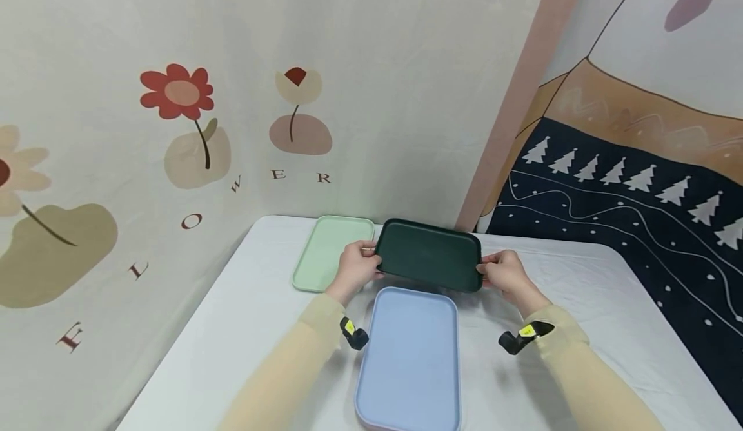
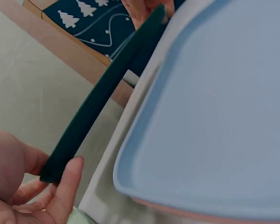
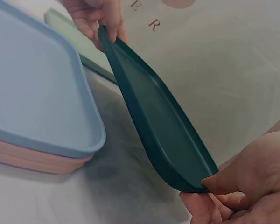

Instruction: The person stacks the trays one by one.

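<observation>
Dark tray is held between both hands, off the table, beyond the blue tray. Left hand pinches its left end; right hand pinches its right end.

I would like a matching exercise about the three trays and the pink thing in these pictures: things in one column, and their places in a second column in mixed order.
Things:
1. dark green tray
2. light blue tray
3. mint green tray
4. pink tray

Places:
A. lies flat on the table, at the far left, near the flower wall
B. held above the table, left hand and right hand gripping its short ends
C. under the light blue one, only its edge shows
D. on top of the stack nearest the person

Pairs: 1-B, 2-D, 3-A, 4-C
</observation>
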### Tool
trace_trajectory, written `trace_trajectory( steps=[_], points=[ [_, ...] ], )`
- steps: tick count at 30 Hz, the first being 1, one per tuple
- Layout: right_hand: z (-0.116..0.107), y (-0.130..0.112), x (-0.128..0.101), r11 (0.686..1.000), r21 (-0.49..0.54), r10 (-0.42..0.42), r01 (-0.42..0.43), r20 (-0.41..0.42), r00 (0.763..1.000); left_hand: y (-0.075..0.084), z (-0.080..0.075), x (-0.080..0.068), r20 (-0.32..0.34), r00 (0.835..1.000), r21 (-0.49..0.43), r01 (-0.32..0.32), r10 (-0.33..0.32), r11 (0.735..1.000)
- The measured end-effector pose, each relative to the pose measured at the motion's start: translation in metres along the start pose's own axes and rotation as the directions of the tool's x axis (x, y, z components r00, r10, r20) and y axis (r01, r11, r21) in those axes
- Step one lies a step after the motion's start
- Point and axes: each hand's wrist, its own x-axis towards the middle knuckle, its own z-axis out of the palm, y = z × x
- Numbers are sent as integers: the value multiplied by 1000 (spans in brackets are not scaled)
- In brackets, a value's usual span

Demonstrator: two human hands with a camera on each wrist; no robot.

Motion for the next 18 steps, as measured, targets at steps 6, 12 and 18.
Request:
trace_trajectory(
  steps=[6,12,18],
  points=[
    [0,2,-10,997,75,30,-28,-22,999,1,1,0,-42,999,-191,-26,19,981],
    [0,3,-26,980,187,64,-63,1,998,3,-3,-1,-76,997,-265,-28,8,964],
    [0,7,-45,951,294,91,-96,32,995,-1,-3,0,-78,997,-301,-13,-11,953]
  ],
)
